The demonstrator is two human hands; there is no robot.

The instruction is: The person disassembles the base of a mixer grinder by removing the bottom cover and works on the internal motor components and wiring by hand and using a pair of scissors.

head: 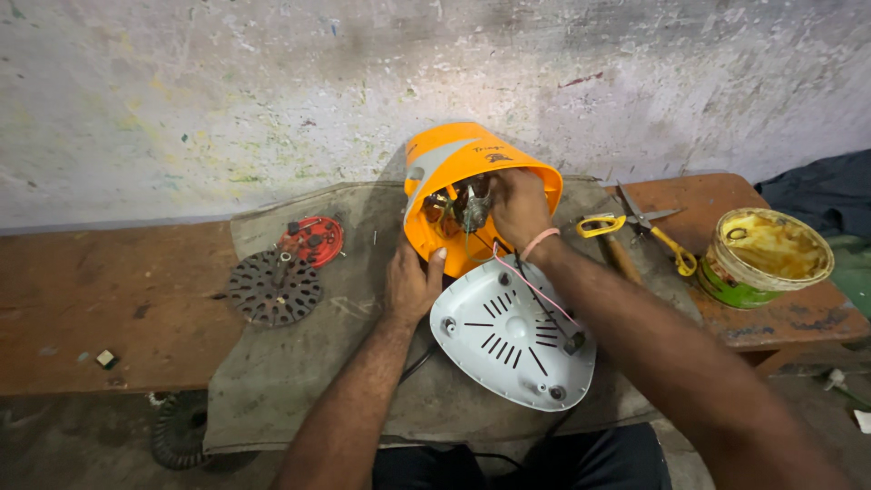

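An orange appliance housing (454, 168) lies tipped on its side on a grey-green cloth (299, 354) spread over a worn wooden bench (109, 299), its open underside turned toward the person. Inside the opening, a motor with copper windings (467, 207) and wires shows.

The left hand (413, 281) grips the lower rim of the housing, thumb pressed up against the orange edge and fingers curled around the outside, steadying it. The right hand (519, 207) reaches into the opening, its fingers bent and closed near the motor; whether they pinch a wire or a part cannot be told, since the fingertips are hidden inside. A pink band (540, 241) circles the right wrist.

Just in front of the housing, touching it, lies a white vented base plate (508, 340), its inner face up, with a pink and a dark wire (535, 290) running across it from the housing.

To the left on the cloth sit a round dark perforated disc (273, 289) and, just beside it, a smaller red round part (311, 240). To the right lie yellow-handled scissors (640, 227) next to a wooden handle (621, 259), and further right a green tin (767, 256) of yellowish paste stands on the bench. A paint-flecked wall (272, 91) rises behind.
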